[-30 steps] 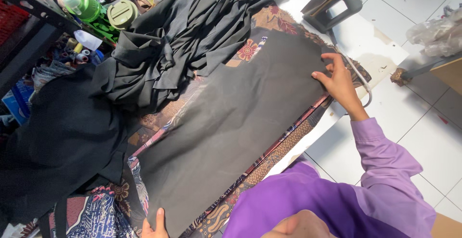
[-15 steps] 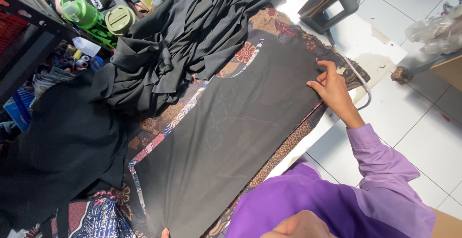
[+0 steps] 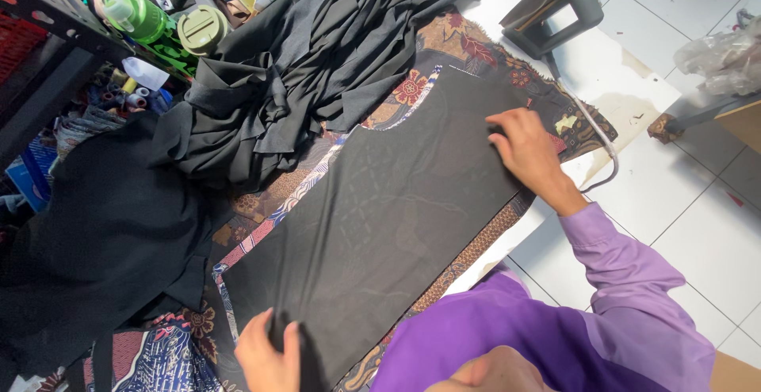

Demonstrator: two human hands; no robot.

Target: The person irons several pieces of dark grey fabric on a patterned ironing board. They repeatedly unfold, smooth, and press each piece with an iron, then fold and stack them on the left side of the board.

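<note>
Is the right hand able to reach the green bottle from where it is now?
Probably not without leaning. The right hand lies flat on the black fabric panel; the green bottle stands far across, behind the heap of black cloth.
</note>
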